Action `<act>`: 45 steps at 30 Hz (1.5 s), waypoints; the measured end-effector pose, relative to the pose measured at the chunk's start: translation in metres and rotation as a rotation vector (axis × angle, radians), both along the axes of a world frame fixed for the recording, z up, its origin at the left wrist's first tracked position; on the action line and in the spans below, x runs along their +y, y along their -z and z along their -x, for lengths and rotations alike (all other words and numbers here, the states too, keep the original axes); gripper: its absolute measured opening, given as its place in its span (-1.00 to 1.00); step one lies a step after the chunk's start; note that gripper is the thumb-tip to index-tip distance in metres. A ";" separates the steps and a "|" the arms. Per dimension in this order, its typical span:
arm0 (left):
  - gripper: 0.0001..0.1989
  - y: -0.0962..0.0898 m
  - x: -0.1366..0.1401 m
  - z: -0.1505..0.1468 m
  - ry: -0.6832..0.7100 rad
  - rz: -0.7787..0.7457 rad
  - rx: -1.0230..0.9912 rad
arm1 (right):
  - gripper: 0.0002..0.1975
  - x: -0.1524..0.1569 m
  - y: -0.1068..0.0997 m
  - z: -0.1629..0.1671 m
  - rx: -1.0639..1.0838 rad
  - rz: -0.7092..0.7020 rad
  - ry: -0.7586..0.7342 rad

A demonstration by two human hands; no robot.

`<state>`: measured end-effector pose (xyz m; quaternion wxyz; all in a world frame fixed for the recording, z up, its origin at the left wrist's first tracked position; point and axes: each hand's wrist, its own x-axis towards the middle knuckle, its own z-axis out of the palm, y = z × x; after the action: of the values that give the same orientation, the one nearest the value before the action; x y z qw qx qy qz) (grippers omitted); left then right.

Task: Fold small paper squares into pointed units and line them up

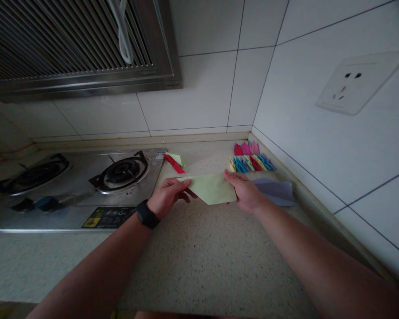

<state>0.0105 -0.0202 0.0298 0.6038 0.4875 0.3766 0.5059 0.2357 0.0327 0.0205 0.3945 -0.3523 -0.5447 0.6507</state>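
A pale green sheet of folded paper point(211, 188) is held up over the counter between my two hands. My left hand point(171, 193) pinches its left corner, thumb on top and fingers beneath; a dark watch is on that wrist. My right hand point(244, 191) grips the paper's right end, the thumb at the upper edge and most fingers behind it. The paper's lower left edge runs at a slant. Partly behind my right wrist lies a purple-grey sheet of paper point(277, 192) on the counter.
Small folded paper pieces in several colours point(252, 163) stand in a row near the corner, with pink and red ones point(246, 148) behind. Red and green paper strips point(174, 163) lie beside the gas stove point(76, 186). A range hood point(86, 48) overhangs the left; a wall socket point(349, 84) is right.
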 end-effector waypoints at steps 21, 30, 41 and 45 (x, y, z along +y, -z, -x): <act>-0.64 -0.001 -0.002 -0.002 0.189 -0.137 0.693 | -0.62 0.001 -0.010 -0.011 -0.480 -0.754 0.202; -0.66 0.006 -0.002 -0.018 0.081 -0.020 0.397 | -0.67 0.004 0.003 0.002 -0.223 -0.313 -0.004; -0.73 0.005 -0.009 -0.024 0.176 -0.018 0.496 | -0.89 -0.017 -0.015 0.003 -0.429 -1.055 0.036; -0.79 0.005 -0.006 -0.023 0.013 -0.063 0.512 | -0.84 -0.023 -0.017 0.005 -0.410 -1.212 -0.072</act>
<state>0.0337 -0.0257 0.0252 0.4764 0.6209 0.4981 0.3734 0.2309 0.0101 0.0371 0.3896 -0.1656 -0.8918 0.1594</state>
